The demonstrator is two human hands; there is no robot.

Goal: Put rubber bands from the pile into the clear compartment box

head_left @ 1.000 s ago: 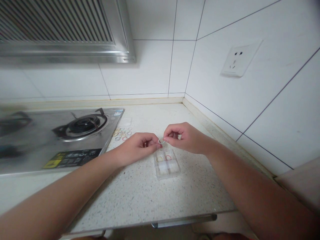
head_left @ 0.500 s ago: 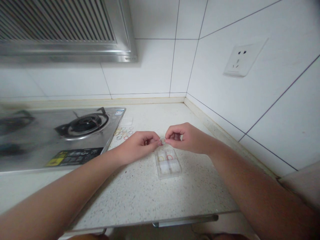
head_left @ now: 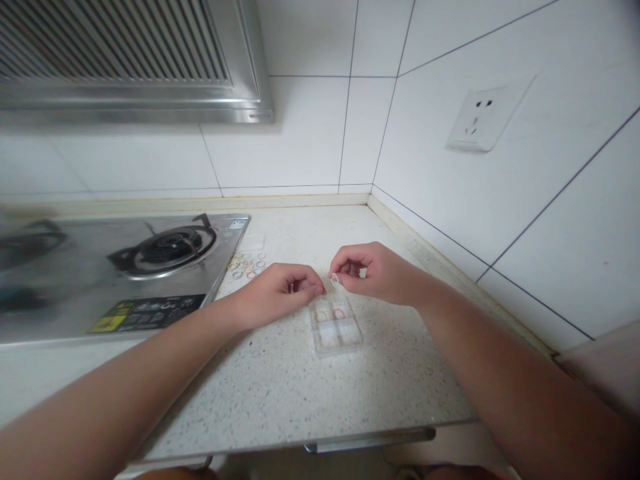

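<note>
My right hand [head_left: 373,270] pinches a small white ring [head_left: 335,280] between thumb and forefinger, just above the far end of a clear compartment box [head_left: 334,325]. The box lies on the speckled countertop [head_left: 300,380] and holds a yellow ring [head_left: 321,315] and a red ring [head_left: 339,313] in separate compartments. My left hand [head_left: 280,288] is curled closed beside the box's far left corner, its fingertips a little apart from the white ring. A loose pile of coloured rings [head_left: 246,265] lies further back, next to the stove.
A steel gas stove [head_left: 125,267] with a black burner fills the left. A clear lid [head_left: 253,242] lies behind the ring pile. A range hood [head_left: 130,60] hangs above. Tiled walls meet in a corner, with a wall socket [head_left: 483,117] on the right.
Both hands held the white ring together before; now my left hand has let go and only my right hand keeps it, shifted slightly right.
</note>
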